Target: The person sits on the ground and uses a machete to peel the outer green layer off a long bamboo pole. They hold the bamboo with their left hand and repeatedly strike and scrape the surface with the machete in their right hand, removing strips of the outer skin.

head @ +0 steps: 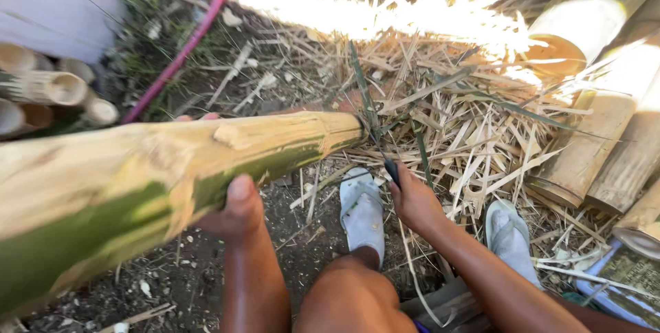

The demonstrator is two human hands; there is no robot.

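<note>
- Bamboo fills the head view: a thick bamboo pole (172, 168), green below and shaved pale yellow on top, runs from the lower left corner to its cut end near the middle of the frame.
- Left hand (237, 212) grips the pole from underneath, thumb pressed up against its near side, fingers wrapped round out of sight.
- Right hand (412, 202) is closed round a dark handle (391, 170), just below and to the right of the pole's cut end; the blade itself is too thin to make out.
- Pale sandals (363, 212) sit on the feet, planted on dark soil between the two forearms.
- Bamboo shavings (467, 133) lie heaped beyond the pole's end, partly washed out by sunlight.
- Cut bamboo sections (605, 140) are stacked along the right edge.
- More hollow bamboo ends (62, 89) show at the left edge, with a pink hose (185, 47) curving past them.
</note>
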